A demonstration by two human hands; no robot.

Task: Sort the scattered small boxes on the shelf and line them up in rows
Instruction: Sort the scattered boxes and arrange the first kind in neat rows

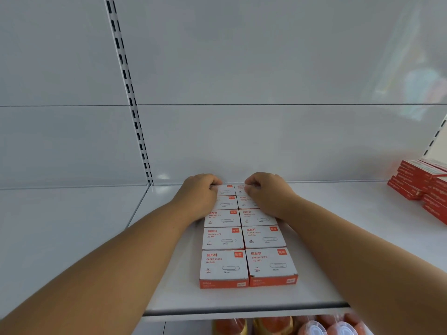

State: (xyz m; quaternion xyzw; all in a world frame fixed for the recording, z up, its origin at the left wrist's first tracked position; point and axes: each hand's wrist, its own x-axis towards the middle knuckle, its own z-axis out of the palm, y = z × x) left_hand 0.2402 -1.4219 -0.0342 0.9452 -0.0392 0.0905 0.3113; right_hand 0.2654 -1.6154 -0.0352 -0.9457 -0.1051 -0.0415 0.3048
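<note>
Both hands sit at the back of the shelf, fingers curled down over the rearmost boxes. Head view, the only one:

Left hand [198, 195]: knuckles bent, fingertips on the far edge of the left column's rear box; whether it pinches the box or only presses it is not clear.

Right hand [266, 193]: fingers likewise curled, resting on the right column's rear boxes; pinch or press cannot be told.

Paper clip boxes [246, 240]: white tops with red print, red front faces. Ten visible, two columns of five running from near the front lip to the back panel, sides touching, rows square. The two nearest stand just behind the shelf [242, 301] edge.

Handling, as judged: light cardboard, stiff enough to push but crushable at the walls. They should slide easily on the smooth painted metal. Best taken by the two short sides or nudged flat from the top. Contents are likely loose clips, so tipping may shift the weight.

Containers: every box is closed, contents unseen.

Red boxes [420, 184]: a separate stack at the far right of the same shelf, well apart from the rows, partly cut off by the frame.

Lower shelf: orange packaged goods [290, 326], only partly visible.
</note>
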